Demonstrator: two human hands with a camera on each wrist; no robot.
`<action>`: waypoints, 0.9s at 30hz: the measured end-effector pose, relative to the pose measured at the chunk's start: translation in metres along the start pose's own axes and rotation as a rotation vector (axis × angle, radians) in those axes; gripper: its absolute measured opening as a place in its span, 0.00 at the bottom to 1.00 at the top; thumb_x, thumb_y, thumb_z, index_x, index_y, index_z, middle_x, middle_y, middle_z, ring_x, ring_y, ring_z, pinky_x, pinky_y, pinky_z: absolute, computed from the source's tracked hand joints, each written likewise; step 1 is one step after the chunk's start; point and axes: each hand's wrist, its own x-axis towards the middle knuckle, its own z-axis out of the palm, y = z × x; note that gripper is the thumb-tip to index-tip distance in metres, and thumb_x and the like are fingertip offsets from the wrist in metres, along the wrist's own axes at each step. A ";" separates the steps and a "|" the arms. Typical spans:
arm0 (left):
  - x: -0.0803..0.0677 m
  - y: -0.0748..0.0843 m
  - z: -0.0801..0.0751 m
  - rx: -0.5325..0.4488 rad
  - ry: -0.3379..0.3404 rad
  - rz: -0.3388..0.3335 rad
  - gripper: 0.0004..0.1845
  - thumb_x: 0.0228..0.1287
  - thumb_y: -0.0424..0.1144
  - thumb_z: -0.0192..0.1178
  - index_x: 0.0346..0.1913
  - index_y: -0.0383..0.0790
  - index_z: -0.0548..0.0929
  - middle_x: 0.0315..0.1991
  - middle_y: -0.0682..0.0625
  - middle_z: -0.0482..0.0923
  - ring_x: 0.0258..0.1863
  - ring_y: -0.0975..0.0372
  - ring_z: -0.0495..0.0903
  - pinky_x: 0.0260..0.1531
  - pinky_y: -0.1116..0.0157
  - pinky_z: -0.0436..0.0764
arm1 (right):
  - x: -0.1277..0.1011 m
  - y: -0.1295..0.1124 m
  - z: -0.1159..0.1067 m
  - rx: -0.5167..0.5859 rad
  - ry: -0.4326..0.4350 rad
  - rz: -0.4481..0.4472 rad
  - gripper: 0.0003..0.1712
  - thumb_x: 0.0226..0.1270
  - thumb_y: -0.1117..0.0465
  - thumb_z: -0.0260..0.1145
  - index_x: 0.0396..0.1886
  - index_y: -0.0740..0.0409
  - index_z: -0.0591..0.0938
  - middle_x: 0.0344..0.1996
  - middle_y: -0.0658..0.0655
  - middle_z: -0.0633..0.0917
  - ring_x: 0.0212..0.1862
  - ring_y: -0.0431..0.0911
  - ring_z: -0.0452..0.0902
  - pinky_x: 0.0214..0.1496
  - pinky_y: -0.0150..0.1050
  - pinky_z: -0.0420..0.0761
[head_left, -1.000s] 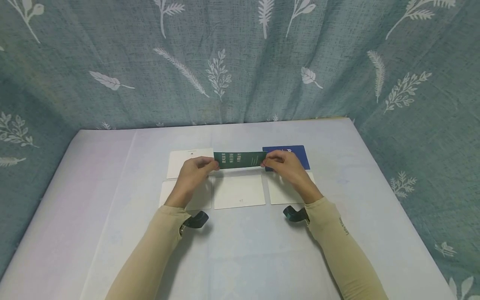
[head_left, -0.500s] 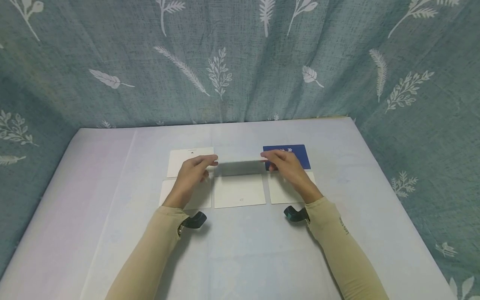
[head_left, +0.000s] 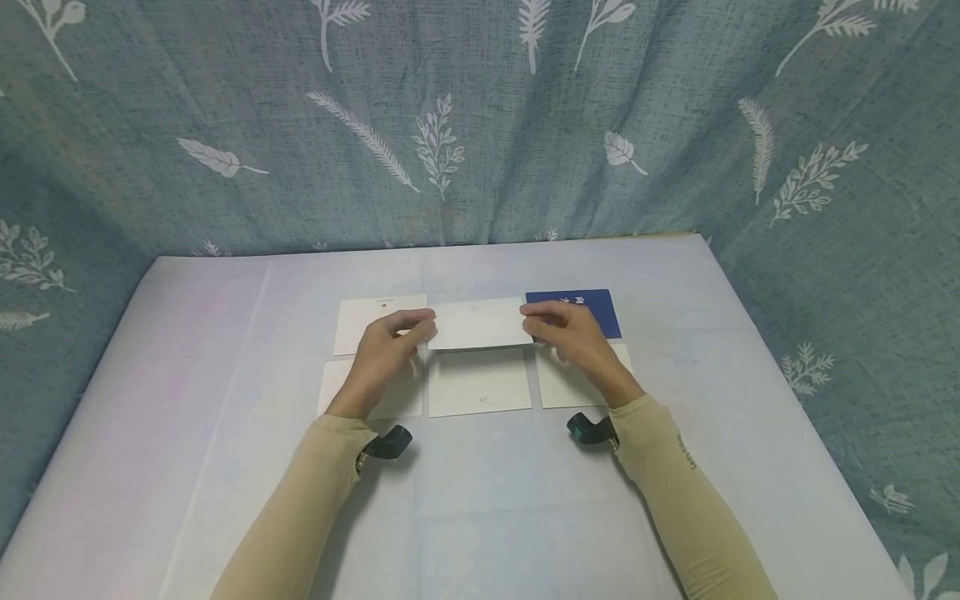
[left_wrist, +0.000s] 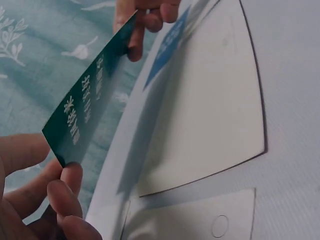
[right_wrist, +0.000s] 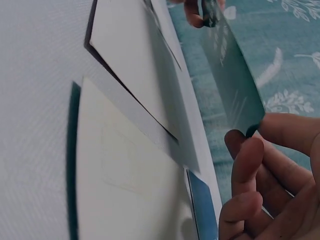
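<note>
A postcard-like card (head_left: 480, 323) hangs level between both hands, its white side facing up in the head view. From below, the left wrist view shows the card's green face (left_wrist: 75, 112) with pale printed characters. My left hand (head_left: 382, 354) pinches its left end between thumb and fingers. At the opposite end, my right hand (head_left: 581, 340) pinches it the same way. Under its near edge lies a white card (head_left: 480, 392) with a small mark, and a shadow falls across it.
White cards lie at the back left (head_left: 358, 327), front left (head_left: 401, 402) and front right (head_left: 562, 387), partly behind the hands. A blue card (head_left: 597, 310) with white print sits at the back right. A leaf-patterned curtain (head_left: 480, 125) borders the table (head_left: 480, 533).
The held card has turned over between the hands: its green printed face showed first, then its edge, and now its white side. The hands have hardly shifted; the other cards stay put.
</note>
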 end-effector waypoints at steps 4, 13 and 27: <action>0.000 -0.001 0.002 0.043 0.019 0.054 0.20 0.58 0.55 0.61 0.53 0.57 0.78 0.48 0.57 0.76 0.43 0.59 0.75 0.43 0.59 0.73 | -0.001 0.000 0.001 -0.007 0.000 -0.017 0.21 0.58 0.49 0.68 0.52 0.48 0.81 0.42 0.51 0.83 0.37 0.49 0.79 0.30 0.42 0.74; 0.000 0.001 0.011 0.131 0.117 0.143 0.18 0.58 0.46 0.63 0.53 0.57 0.78 0.43 0.56 0.75 0.36 0.59 0.75 0.30 0.61 0.75 | -0.002 -0.003 0.006 -0.082 0.090 -0.027 0.19 0.56 0.50 0.69 0.48 0.44 0.81 0.42 0.47 0.83 0.33 0.49 0.77 0.25 0.40 0.73; 0.000 0.003 0.012 0.200 0.194 0.145 0.17 0.57 0.45 0.63 0.45 0.46 0.70 0.41 0.53 0.77 0.33 0.59 0.73 0.33 0.62 0.73 | -0.001 -0.007 0.012 -0.077 0.151 -0.021 0.18 0.55 0.54 0.71 0.45 0.48 0.79 0.37 0.48 0.85 0.33 0.46 0.79 0.32 0.40 0.75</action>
